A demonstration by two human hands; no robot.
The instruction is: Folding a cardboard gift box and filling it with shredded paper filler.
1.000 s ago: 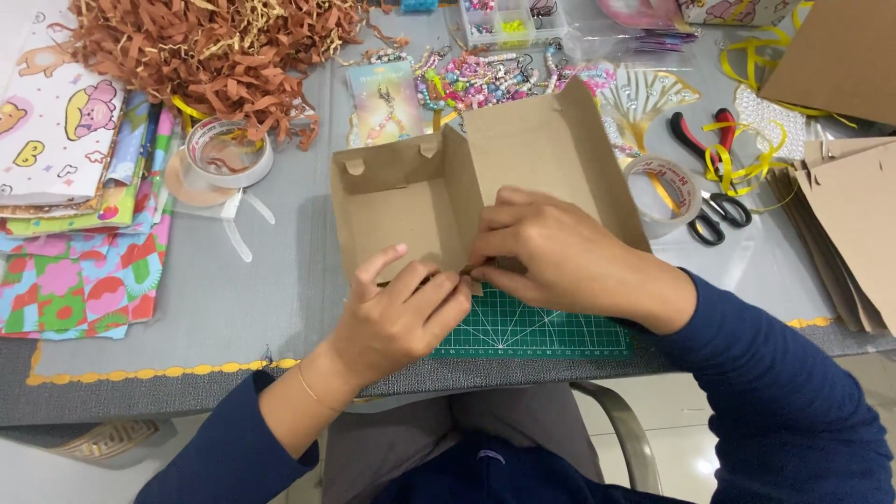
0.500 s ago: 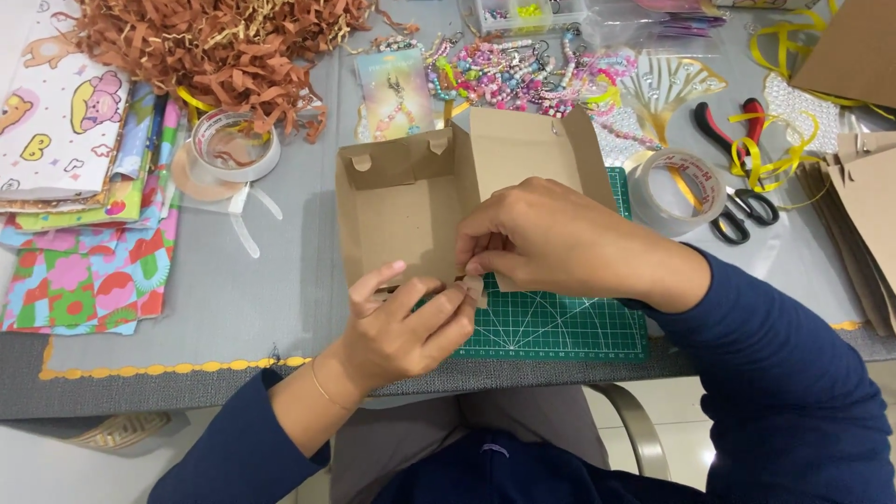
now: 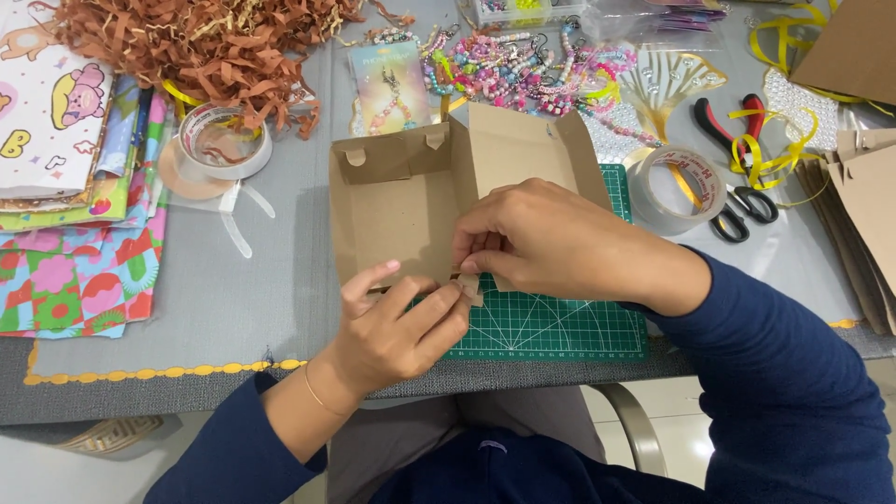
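A brown cardboard box blank [image 3: 401, 201], partly folded up, lies on a green cutting mat [image 3: 551, 327] on the grey table. My left hand [image 3: 397, 327] presses on the box's near edge, fingers pinching a small flap. My right hand [image 3: 551, 243] covers the box's right panel and grips the same flap at the near edge, fingertips touching those of the left. The flap itself is mostly hidden by my fingers.
Shredded brown paper [image 3: 205, 42] is piled at the back left, patterned paper sheets [image 3: 75, 215] lie left. Two tape rolls [image 3: 219, 140] [image 3: 677, 187], scissors [image 3: 742, 210], red pliers [image 3: 719, 117], bead chains [image 3: 523, 70], yellow ribbon [image 3: 765, 154] and more cardboard [image 3: 863, 205] surround the mat.
Both hands have shifted slightly along the box's near edge and closed tighter on the flap. The view has tilted, so the box sits a little higher and further right.
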